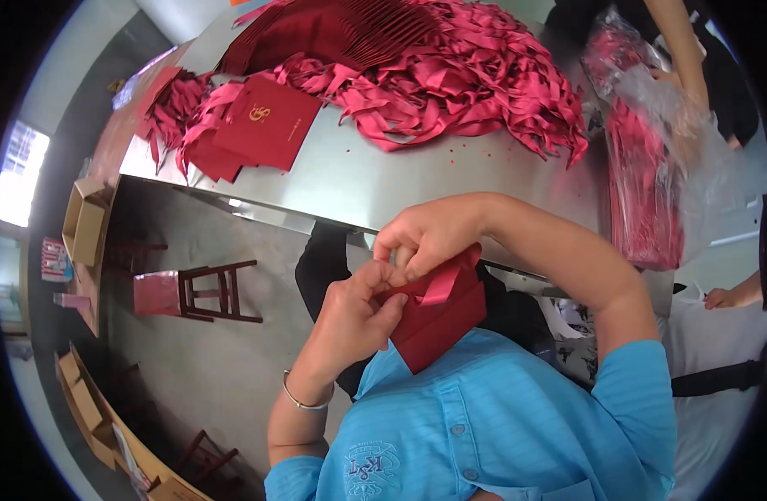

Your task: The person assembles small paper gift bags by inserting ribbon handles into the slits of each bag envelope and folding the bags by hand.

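Close in front of my blue shirt is a dark red paper bag [442, 326] with a pink ribbon [440, 285] across its upper part. My left hand [354, 313] grips the bag's upper left edge between thumb and fingers. Just above it, my right hand [429, 238] is closed in a pinch, its fingertips meeting those of the left at the bag's edge. What the right fingertips hold is hidden. Beyond my hands, flat red bags [271, 123] lie on the metal table [333, 179], beside a large heap of pink ribbons [467, 88].
A fanned row of dark red bags [317, 37] lies at the table's far side. To the right, another person's arm [683, 58] reaches over a plastic-wrapped red bundle [642, 184]. A wooden stool [225, 290] stands on the floor at left, near cardboard boxes [87, 221].
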`<state>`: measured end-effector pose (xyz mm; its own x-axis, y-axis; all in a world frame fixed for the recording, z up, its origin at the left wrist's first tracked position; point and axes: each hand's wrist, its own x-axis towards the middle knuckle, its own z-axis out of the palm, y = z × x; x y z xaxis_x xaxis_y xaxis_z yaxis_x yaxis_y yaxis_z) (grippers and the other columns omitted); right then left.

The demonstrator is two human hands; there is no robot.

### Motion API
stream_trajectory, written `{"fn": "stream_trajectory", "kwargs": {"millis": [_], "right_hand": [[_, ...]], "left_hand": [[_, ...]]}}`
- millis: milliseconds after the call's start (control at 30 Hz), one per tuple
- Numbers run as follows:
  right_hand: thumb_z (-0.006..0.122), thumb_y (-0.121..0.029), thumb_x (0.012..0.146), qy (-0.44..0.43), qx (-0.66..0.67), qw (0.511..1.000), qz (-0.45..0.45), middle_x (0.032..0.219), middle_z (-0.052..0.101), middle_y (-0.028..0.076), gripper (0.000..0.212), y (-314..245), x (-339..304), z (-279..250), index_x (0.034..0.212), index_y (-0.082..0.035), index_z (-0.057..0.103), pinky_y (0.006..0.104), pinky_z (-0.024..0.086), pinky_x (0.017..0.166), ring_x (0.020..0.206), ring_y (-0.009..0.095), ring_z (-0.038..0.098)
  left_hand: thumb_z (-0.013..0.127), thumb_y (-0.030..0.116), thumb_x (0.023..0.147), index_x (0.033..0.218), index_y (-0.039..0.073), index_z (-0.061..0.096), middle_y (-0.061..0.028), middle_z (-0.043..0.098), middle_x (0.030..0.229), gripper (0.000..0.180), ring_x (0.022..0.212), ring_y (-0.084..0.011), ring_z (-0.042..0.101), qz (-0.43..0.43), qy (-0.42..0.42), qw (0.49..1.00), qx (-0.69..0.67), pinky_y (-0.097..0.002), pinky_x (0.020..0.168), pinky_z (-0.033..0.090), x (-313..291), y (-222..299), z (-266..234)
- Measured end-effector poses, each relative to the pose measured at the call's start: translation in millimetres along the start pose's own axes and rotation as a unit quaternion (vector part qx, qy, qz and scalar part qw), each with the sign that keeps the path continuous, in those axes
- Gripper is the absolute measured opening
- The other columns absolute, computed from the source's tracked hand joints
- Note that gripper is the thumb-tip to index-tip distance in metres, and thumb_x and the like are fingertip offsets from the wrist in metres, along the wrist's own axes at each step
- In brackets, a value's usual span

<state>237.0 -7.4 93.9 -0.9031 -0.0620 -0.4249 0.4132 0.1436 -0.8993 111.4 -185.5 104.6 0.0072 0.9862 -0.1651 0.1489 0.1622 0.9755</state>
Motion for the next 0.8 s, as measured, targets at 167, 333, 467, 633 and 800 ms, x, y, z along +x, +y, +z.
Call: {"fn": "stream_trajectory", "kwargs": {"millis": [167, 333, 467, 633, 800], "right_hand": [[0.064, 0.002, 0.072, -0.131, 0.049, 0.99, 0.027, 0.089, 0.071, 0.009, 0.045, -2.4, 9.2, -10.5, 0.116, 0.009, 0.054, 0.0226, 0.045, 0.06, 0.073, 0.009, 0.061], [0.066, 0.0, 0.071, -0.113, 0.028, 0.993, 0.026, 0.088, 0.071, 0.01, 0.05, -2.7, 9.5, -10.7, 0.119, 0.006, 0.053, 0.0243, 0.046, 0.058, 0.07, 0.012, 0.062], [0.069, -0.002, 0.072, -0.032, 0.015, 0.999, 0.006, 0.087, 0.071, 0.011, 0.046, -6.6, -1.2, -4.1, 0.116, 0.003, 0.054, 0.0262, 0.047, 0.057, 0.069, 0.014, 0.063], [0.067, -0.001, 0.075, 0.042, 0.033, 0.999, 0.007, 0.086, 0.071, 0.013, 0.035, -4.2, -5.5, -2.9, 0.107, 0.002, 0.054, 0.0296, 0.05, 0.059, 0.071, 0.015, 0.065], [0.065, 0.0, 0.076, 0.178, -0.051, 0.975, -0.125, 0.08, 0.069, 0.012, 0.021, 12.3, 10.6, 4.3, 0.095, 0.0, 0.057, 0.035, 0.052, 0.061, 0.07, 0.021, 0.067]], "left_hand": [[0.059, -0.009, 0.086, 0.092, -0.002, 0.057, -0.0018, 0.062, 0.071, 0.009, 0.049, -0.0032, 0.054, -0.029, 0.021, 0.999, 0.002, -0.0188, 0.04, 0.039, 2.4, 5.6, 5.2], [0.059, -0.009, 0.085, 0.09, -0.001, 0.057, -0.0017, 0.063, 0.072, 0.01, 0.049, -0.0023, 0.053, -0.057, 0.014, 0.998, -0.025, -0.0179, 0.039, 0.037, 4.3, 8.2, 3.7], [0.061, -0.007, 0.084, 0.092, -0.002, 0.059, -0.0019, 0.066, 0.075, 0.01, 0.054, -0.0022, 0.055, -0.062, 0.005, 0.997, -0.036, -0.0201, 0.044, 0.04, 5.9, 4.1, -0.4], [0.061, -0.009, 0.083, 0.091, -0.002, 0.059, 0.001, 0.063, 0.073, 0.01, 0.058, -0.0005, 0.051, -0.051, -0.002, 0.999, -0.014, -0.019, 0.047, 0.039, 5.7, 5.2, 1.6], [0.06, -0.01, 0.084, 0.091, -0.002, 0.058, 0.002, 0.062, 0.075, 0.011, 0.061, -0.0002, 0.051, -0.067, -0.004, 0.996, -0.056, -0.0178, 0.05, 0.039, 6.2, 7.8, 0.7]]}}
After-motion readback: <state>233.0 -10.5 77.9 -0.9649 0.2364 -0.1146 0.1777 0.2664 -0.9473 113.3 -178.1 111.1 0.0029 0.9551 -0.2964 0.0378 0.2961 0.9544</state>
